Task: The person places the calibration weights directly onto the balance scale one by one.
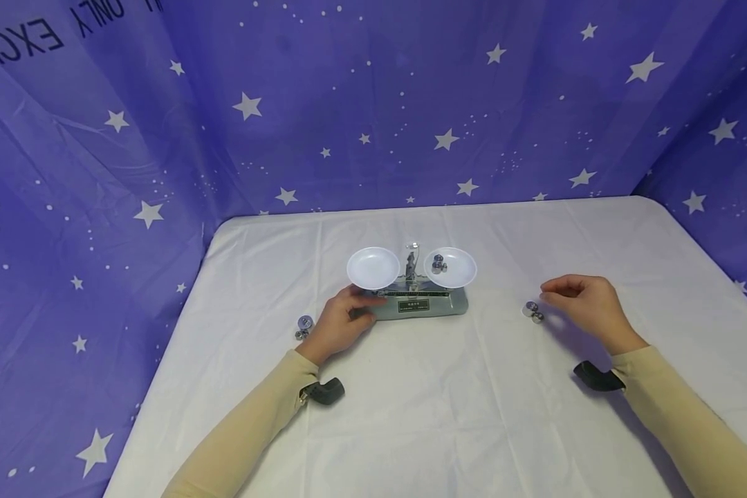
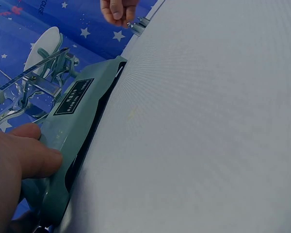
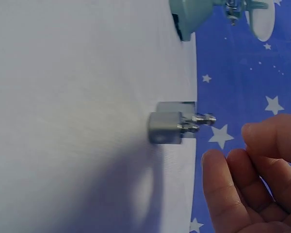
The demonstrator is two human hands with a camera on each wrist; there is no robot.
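We see a two-pan balance scale (image 1: 413, 287) standing upright on the desk (image 1: 398, 429), its grey-green base (image 1: 453, 304) carrying a dark nameplate (image 1: 413, 305) with pale lettering. Above the base we make out a metal beam (image 1: 434, 294) and, at the scale's middle, a slim upright post. The scale's left pan (image 1: 373, 267) shows its smooth white inside; its right pan (image 1: 462, 270) holds a small cluster of shiny metal weights (image 1: 438, 262).

The left hand's grip (image 1: 339, 321) pinches the left end of the scale's base, thumb against the front. The right hand's grip (image 1: 585, 304), well to the right of the scale, is loosely spread, thumb and fingers apart, just beside and above two knobbed cylindrical weights (image 3: 167, 128). Another group of small weights (image 1: 305, 323) sits left of the scale, near the left wrist.

White cloth (image 1: 448, 387) covers the desk: we find a broad stretch in front of the scale and more between the scale and the right-hand weights. Behind the scale runs the desk's far edge, backed by a purple-blue curtain (image 1: 361, 166) with white stars.
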